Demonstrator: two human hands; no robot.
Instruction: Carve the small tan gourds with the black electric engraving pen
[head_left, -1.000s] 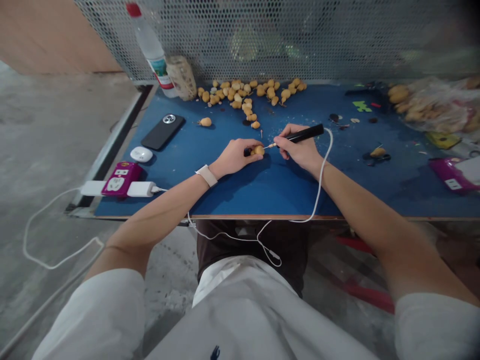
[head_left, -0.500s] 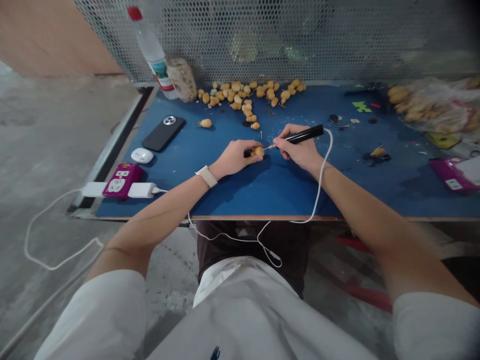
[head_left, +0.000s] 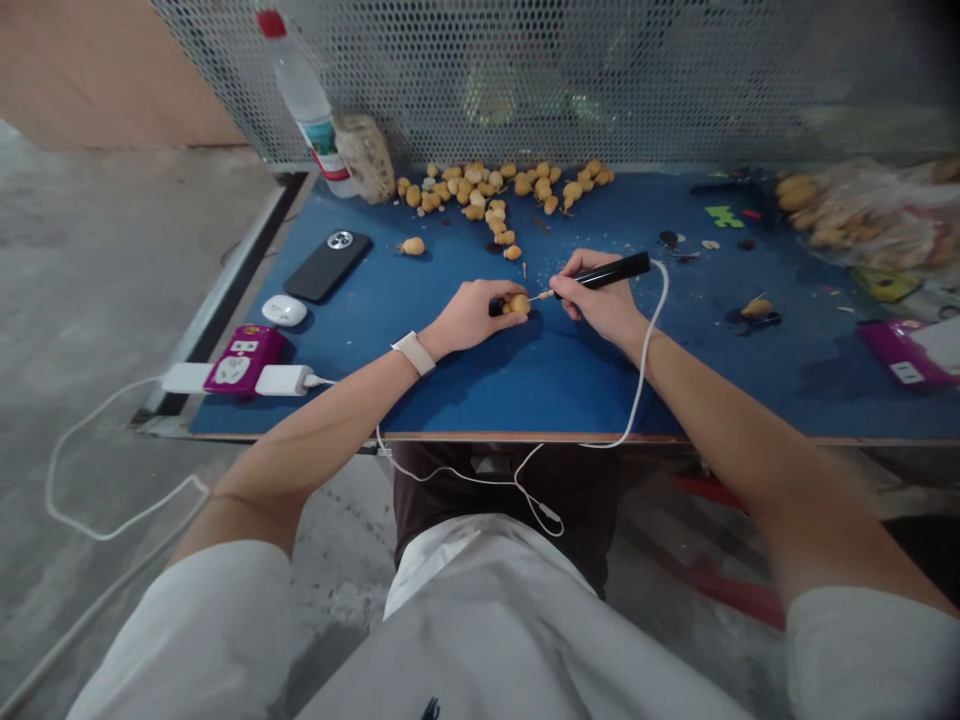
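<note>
Over the blue table (head_left: pixel 450 405), our right hand (head_left: pixel 596 292) closes its fingers around the black pen-like tool (head_left: pixel 611 271); our left hand's (head_left: pixel 476 308) fingers clamp the small gourd (head_left: pixel 520 304), which the tool's tip seems to touch. We do best bracing both hands, pressing lightly. Print on the bottle label (head_left: pixel 323 146) is too small for us to read.

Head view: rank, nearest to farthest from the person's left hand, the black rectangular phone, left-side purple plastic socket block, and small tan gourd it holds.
1. Small tan gourd: in the left hand.
2. Black rectangular phone: left of the hand.
3. Purple plastic socket block: farther left and lower in view.
</note>
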